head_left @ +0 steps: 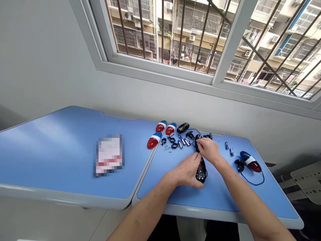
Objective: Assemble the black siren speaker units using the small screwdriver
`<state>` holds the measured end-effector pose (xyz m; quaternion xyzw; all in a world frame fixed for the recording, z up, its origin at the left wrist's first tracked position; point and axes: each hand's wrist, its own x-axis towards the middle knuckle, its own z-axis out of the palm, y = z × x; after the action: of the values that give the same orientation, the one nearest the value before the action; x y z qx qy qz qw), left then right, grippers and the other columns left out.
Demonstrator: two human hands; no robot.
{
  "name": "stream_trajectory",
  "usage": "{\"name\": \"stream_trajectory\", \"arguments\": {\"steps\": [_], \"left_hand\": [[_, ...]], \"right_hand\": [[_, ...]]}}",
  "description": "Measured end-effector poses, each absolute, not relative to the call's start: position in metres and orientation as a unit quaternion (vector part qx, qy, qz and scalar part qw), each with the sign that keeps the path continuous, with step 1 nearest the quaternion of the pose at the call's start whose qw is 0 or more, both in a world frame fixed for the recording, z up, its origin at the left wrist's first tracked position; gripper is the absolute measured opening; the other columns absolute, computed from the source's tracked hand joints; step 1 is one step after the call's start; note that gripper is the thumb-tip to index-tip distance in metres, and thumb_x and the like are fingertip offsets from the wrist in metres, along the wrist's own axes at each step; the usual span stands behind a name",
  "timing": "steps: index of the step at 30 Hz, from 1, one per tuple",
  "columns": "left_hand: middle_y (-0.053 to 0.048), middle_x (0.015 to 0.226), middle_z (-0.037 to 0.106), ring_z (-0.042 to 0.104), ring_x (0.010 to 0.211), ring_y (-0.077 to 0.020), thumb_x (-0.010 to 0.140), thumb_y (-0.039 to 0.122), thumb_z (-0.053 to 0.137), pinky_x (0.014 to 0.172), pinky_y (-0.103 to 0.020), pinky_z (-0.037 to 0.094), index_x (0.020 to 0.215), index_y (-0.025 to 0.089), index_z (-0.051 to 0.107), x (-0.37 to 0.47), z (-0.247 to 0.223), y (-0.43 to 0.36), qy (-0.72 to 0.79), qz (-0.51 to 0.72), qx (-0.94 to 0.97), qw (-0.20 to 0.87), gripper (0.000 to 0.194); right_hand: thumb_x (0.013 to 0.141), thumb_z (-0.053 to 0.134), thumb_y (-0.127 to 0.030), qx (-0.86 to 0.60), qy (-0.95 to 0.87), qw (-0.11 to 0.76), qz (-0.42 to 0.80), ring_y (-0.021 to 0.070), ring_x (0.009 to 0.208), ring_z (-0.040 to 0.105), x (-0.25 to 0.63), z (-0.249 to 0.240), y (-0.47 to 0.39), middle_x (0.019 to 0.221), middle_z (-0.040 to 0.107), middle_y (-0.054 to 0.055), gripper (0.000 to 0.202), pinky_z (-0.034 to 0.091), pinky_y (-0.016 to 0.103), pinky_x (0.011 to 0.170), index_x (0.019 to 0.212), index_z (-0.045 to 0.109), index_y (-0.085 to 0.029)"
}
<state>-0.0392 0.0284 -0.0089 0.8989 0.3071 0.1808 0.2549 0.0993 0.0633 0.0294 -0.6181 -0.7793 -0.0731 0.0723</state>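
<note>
On the blue table, my left hand (188, 170) grips a black oval housing (201, 171) by its sides, thumb at the near end. My right hand (208, 149) is closed with its fingertips at a second black oval piece (198, 138), just beyond the first; what exactly it pinches is too small to tell. A black cable runs along the held housing's right edge. Farther back lies another black housing (183, 127) with its cable. Batteries (187, 141), black ring clamps (172, 139) and small screws (167, 147) are spread left of my hands.
Three red, white and blue oval covers (154, 140) lie at the back left of this table (160, 197). Rightward are two batteries (231, 152) and a coloured oval unit (250, 161) with a looped cable. A blurred packet (109, 154) rests on the left table.
</note>
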Motion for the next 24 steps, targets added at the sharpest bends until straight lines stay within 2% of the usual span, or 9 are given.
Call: {"name": "stream_trajectory", "arguments": {"steps": [2,3,6,9,12,15,19,24], "left_hand": [[-0.015,0.122,0.05,0.049,0.112,-0.0361,0.05,0.041,0.08,0.096,-0.048,0.043,0.134,0.014,0.036,-0.039,-0.01,0.028,0.314,0.188,0.893,0.261,0.099],[-0.016,0.127,0.047,0.046,0.118,-0.0369,0.05,0.04,0.079,0.099,-0.049,0.041,0.138,0.014,0.031,-0.039,-0.011,0.028,0.315,0.192,0.891,0.264,0.104],[-0.019,0.144,0.032,0.033,0.132,-0.0364,0.053,0.038,0.079,0.108,-0.047,0.034,0.146,0.012,0.015,-0.04,-0.014,0.029,0.308,0.208,0.888,0.272,0.116],[-0.019,0.148,0.026,0.028,0.136,-0.0344,0.056,0.035,0.079,0.109,-0.046,0.032,0.148,0.014,0.01,-0.04,-0.013,0.03,0.301,0.214,0.887,0.279,0.118],[-0.021,0.149,0.025,0.025,0.138,-0.0332,0.056,0.033,0.079,0.111,-0.045,0.031,0.149,0.011,0.01,-0.037,-0.006,0.031,0.304,0.208,0.891,0.266,0.117],[-0.023,0.149,0.023,0.024,0.139,-0.0331,0.056,0.03,0.079,0.111,-0.045,0.03,0.148,0.009,0.011,-0.032,0.003,0.028,0.303,0.197,0.898,0.249,0.117],[-0.023,0.151,0.019,0.019,0.14,-0.0352,0.056,0.032,0.082,0.11,-0.048,0.031,0.149,0.013,0.008,-0.025,0.004,0.027,0.3,0.188,0.901,0.25,0.12],[-0.023,0.155,0.009,0.01,0.143,-0.0355,0.056,0.045,0.083,0.112,-0.051,0.026,0.15,0.015,0.007,-0.021,-0.002,0.036,0.3,0.19,0.901,0.25,0.124]], "right_hand": [[0.091,0.039,-0.019,-0.627,-0.768,0.121,-0.052,0.0168,0.092,0.063,0.114,0.023,0.051,0.102,0.071,0.005,0.033,0.046,0.026,0.077,0.107,0.068,-0.023],[0.09,0.041,-0.021,-0.631,-0.753,0.187,-0.009,0.0173,0.087,0.064,0.122,0.017,0.046,0.098,0.072,0.006,0.032,0.047,0.027,0.075,0.105,0.069,-0.022],[0.085,0.048,-0.032,-0.62,-0.686,0.34,0.173,0.0187,0.076,0.064,0.143,-0.005,0.029,0.088,0.072,0.006,0.03,0.05,0.03,0.066,0.102,0.07,-0.021],[0.08,0.056,-0.045,-0.58,-0.584,0.416,0.386,0.0199,0.074,0.064,0.154,-0.024,0.017,0.088,0.071,0.007,0.036,0.051,0.029,0.055,0.102,0.069,-0.019],[0.073,0.066,-0.051,-0.508,-0.518,0.446,0.524,0.0189,0.074,0.063,0.154,-0.028,0.012,0.085,0.07,0.005,0.042,0.051,0.028,0.054,0.1,0.069,-0.02],[0.07,0.071,-0.05,-0.445,-0.499,0.45,0.592,0.0162,0.069,0.061,0.151,-0.024,0.01,0.081,0.07,0.002,0.041,0.052,0.029,0.058,0.098,0.071,-0.02],[0.069,0.074,-0.047,-0.398,-0.475,0.466,0.632,0.0154,0.067,0.062,0.152,-0.024,0.008,0.082,0.071,0.003,0.038,0.051,0.027,0.058,0.095,0.072,-0.02],[0.066,0.077,-0.046,-0.4,-0.43,0.511,0.627,0.016,0.066,0.063,0.16,-0.032,0.008,0.082,0.071,0.003,0.037,0.05,0.026,0.055,0.092,0.072,-0.02]]}}
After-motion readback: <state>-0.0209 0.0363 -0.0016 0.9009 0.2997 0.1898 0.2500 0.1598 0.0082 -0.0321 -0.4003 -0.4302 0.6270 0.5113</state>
